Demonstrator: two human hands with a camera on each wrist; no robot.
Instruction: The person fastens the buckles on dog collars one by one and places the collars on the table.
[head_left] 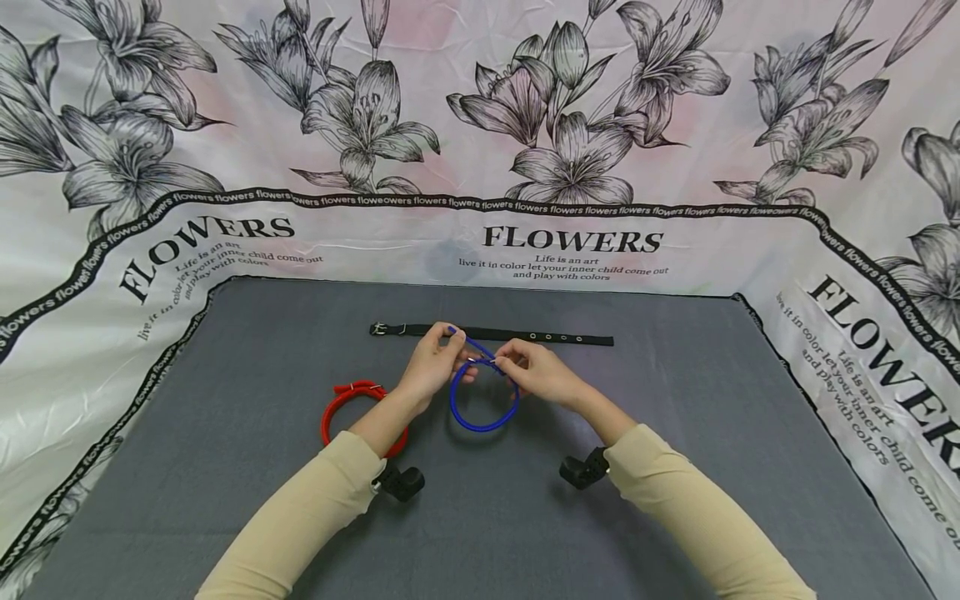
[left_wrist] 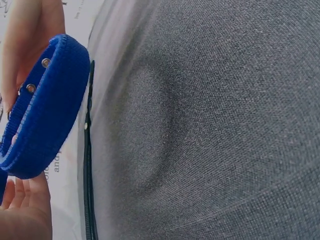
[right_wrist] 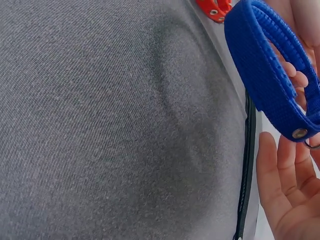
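A blue collar [head_left: 483, 428], closed into a loop, is held up off the grey cloth between both hands. My left hand [head_left: 432, 364] pinches the strap's free end at the loop's upper left. On the other side, the right hand [head_left: 542, 372] pinches the band near the metal fitting, which the fingers partly cover. In the left wrist view the blue collar [left_wrist: 62, 110] shows eyelets on its inner face. A rivet [right_wrist: 299, 133] and part of a ring appear in the right wrist view.
A red collar [head_left: 326, 421], also looped, lies left of the hands, partly behind the left forearm. Beyond the hands a black collar [head_left: 570, 338] lies stretched straight, its buckle [head_left: 379, 329] at the left end. Flower-printed cloth [head_left: 405, 242] rises behind the grey surface.
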